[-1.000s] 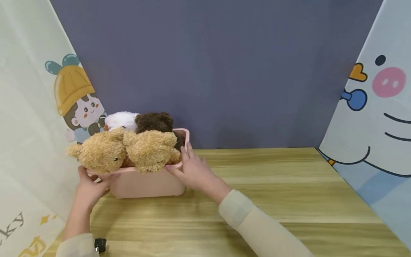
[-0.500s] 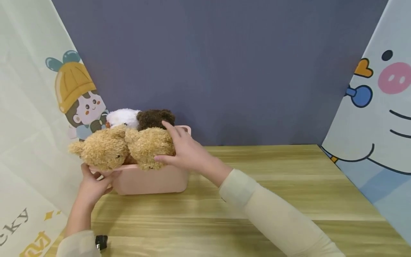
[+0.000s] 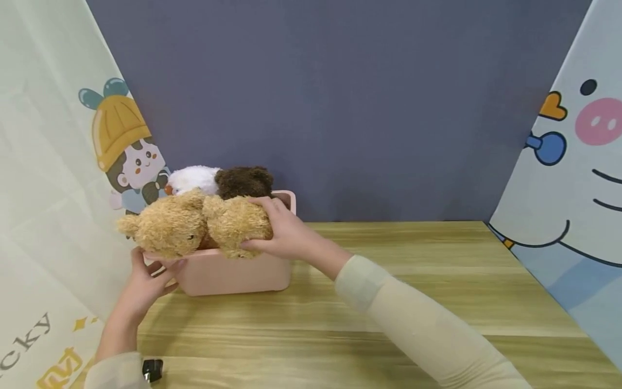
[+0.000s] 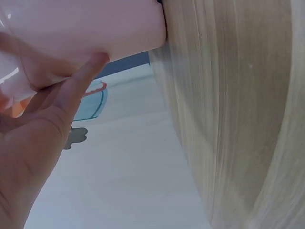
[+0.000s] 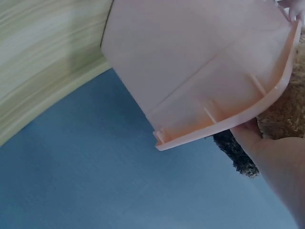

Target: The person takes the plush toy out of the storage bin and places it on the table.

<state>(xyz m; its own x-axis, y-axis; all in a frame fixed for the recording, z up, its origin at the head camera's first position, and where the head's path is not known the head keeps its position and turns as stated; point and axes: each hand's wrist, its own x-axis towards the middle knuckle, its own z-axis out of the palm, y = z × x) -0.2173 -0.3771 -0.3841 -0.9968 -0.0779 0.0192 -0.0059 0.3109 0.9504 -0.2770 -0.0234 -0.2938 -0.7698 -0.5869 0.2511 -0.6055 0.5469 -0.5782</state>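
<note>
A pink plastic bin (image 3: 233, 275) holds several plush toys. At its front left corner my left hand (image 3: 146, 281) grips the rim; the left wrist view has the fingers of this left hand (image 4: 43, 133) against the bin wall (image 4: 95, 28). My right hand (image 3: 293, 235) holds the right-hand tan plush toy (image 3: 233, 221), thumb in front and fingers over its top. Beside that lies another tan plush toy (image 3: 167, 227). Behind them are a white plush toy (image 3: 194, 179) and a dark brown one (image 3: 245, 182). In the right wrist view, my right hand (image 5: 274, 157) reaches over the bin's rim (image 5: 228, 121).
The bin stands on a wood-grain table (image 3: 389, 302), close to a grey-blue back panel (image 3: 350, 108). Printed cartoon panels rise on the left (image 3: 48, 189) and right (image 3: 559, 216). A small black object (image 3: 153, 369) shows beside the left cuff.
My right hand has left the bin's right rim and moved up and in, onto the right tan plush toy. My left hand keeps its grip on the bin's corner.
</note>
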